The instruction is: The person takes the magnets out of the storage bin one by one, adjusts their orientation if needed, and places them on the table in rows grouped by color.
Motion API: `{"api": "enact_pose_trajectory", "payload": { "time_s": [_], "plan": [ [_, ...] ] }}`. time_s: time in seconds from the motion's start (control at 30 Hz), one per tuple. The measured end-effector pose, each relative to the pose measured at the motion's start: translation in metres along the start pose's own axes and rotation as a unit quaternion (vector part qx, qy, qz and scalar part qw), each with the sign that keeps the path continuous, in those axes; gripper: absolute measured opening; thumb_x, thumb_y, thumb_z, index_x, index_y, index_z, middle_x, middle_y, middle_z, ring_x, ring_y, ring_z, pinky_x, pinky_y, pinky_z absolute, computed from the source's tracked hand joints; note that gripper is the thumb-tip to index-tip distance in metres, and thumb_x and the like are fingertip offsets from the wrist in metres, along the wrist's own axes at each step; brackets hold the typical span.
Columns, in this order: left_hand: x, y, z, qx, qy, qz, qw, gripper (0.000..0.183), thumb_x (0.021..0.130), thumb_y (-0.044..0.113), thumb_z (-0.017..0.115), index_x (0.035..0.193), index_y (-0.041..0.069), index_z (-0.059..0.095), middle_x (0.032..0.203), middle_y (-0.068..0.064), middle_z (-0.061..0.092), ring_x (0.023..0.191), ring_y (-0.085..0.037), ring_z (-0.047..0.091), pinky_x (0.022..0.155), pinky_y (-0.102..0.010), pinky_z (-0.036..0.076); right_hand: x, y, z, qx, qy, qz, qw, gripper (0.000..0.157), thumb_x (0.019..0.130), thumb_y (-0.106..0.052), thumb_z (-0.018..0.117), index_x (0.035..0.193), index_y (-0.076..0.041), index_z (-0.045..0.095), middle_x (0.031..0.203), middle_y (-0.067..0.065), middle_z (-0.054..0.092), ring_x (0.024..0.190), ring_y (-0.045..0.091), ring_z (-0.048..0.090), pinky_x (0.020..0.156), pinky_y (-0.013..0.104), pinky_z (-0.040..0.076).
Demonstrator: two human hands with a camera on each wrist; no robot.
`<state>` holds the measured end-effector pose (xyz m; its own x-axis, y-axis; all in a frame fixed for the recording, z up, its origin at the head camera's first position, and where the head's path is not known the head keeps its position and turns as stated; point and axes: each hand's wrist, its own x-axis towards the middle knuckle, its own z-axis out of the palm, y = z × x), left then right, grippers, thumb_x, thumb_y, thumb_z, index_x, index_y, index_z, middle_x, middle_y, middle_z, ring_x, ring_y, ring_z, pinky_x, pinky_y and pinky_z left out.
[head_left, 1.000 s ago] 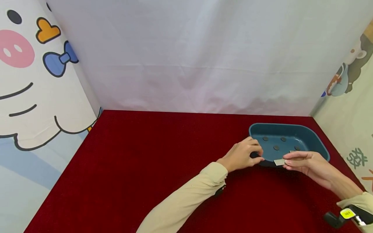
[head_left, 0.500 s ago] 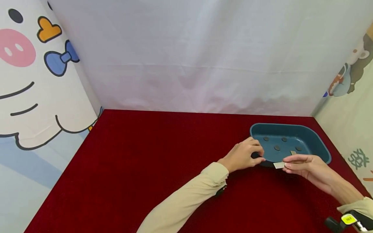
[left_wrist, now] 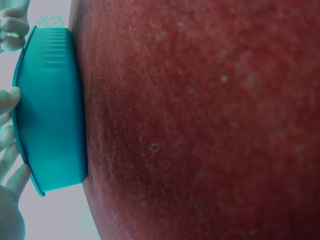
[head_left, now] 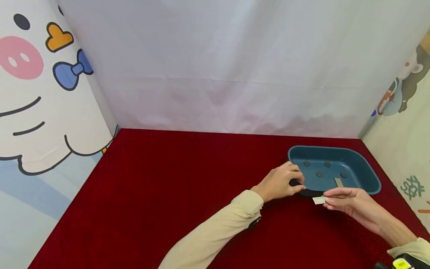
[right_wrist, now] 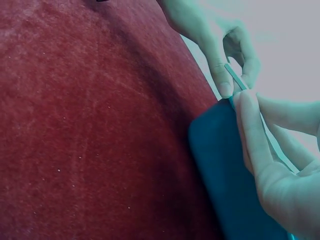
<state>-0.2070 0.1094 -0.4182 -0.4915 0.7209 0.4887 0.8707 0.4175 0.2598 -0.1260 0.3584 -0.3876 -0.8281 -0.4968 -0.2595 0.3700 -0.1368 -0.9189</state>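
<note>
A blue plastic basin (head_left: 364, 170) stands on the red cloth at the right. My left hand (head_left: 280, 181) grips its near left rim, fingers bent at the edge. In the left wrist view the basin's outer wall (left_wrist: 52, 110) shows with fingertips on the rim. My right hand (head_left: 357, 207) pinches a thin pale flat strip (head_left: 318, 200) between thumb and fingers, just outside the near rim. One end of the strip (right_wrist: 235, 76) sticks out past the fingertips; the rest runs along the hand. Another pale strip (head_left: 338, 182) shows in the basin, partly hidden by the right hand.
Several small dark grey discs (head_left: 319, 174) show on the basin floor. The red cloth (head_left: 188, 186) covers the table. A white curtain (head_left: 215, 67) hangs at the back, and printed panels (head_left: 399, 164) stand at both sides.
My right hand, still pinching the strip, has drawn slightly back toward me and left from the basin, showing more of the strip inside. The left hand has stayed on the rim.
</note>
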Motion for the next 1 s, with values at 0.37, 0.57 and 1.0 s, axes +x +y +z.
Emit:
{"api": "enact_pose_trajectory", "payload": {
  "time_s": [0.37, 0.57, 1.0],
  "plan": [
    [-0.001, -0.001, 0.003, -0.002, 0.003, 0.002, 1.0000, 0.010, 0.086, 0.032, 0.070, 0.085, 0.022, 0.069, 0.094, 0.010, 0.058, 0.088, -0.003, 0.047, 0.071, -0.006, 0.038, 0.000, 0.008, 0.002, -0.004, 0.007, 0.014, 1.000, 0.034, 0.097, 0.005, 0.042, 0.110, -0.009, 0.070, 0.106, 0.004, 0.068, 0.097, 0.019, 0.066, 0.087, 0.030, 0.049],
    [0.000, -0.001, 0.003, 0.002, 0.005, 0.002, 1.0000, 0.011, 0.086, 0.032, 0.070, 0.085, 0.022, 0.069, 0.093, 0.011, 0.059, 0.089, -0.003, 0.047, 0.072, -0.007, 0.039, 0.002, 0.012, 0.003, 0.007, -0.009, 0.005, 1.000, 0.035, 0.097, 0.007, 0.041, 0.110, -0.007, 0.070, 0.106, 0.005, 0.068, 0.099, 0.020, 0.066, 0.088, 0.031, 0.049],
    [0.000, -0.001, 0.003, 0.002, 0.005, 0.000, 1.0000, 0.010, 0.086, 0.031, 0.070, 0.085, 0.022, 0.070, 0.093, 0.011, 0.058, 0.089, -0.003, 0.047, 0.072, -0.007, 0.039, 0.004, 0.020, 0.005, -0.003, -0.004, 0.023, 1.000, 0.032, 0.096, 0.005, 0.045, 0.108, -0.008, 0.071, 0.105, 0.005, 0.069, 0.098, 0.018, 0.066, 0.087, 0.032, 0.049]
  ]
}}
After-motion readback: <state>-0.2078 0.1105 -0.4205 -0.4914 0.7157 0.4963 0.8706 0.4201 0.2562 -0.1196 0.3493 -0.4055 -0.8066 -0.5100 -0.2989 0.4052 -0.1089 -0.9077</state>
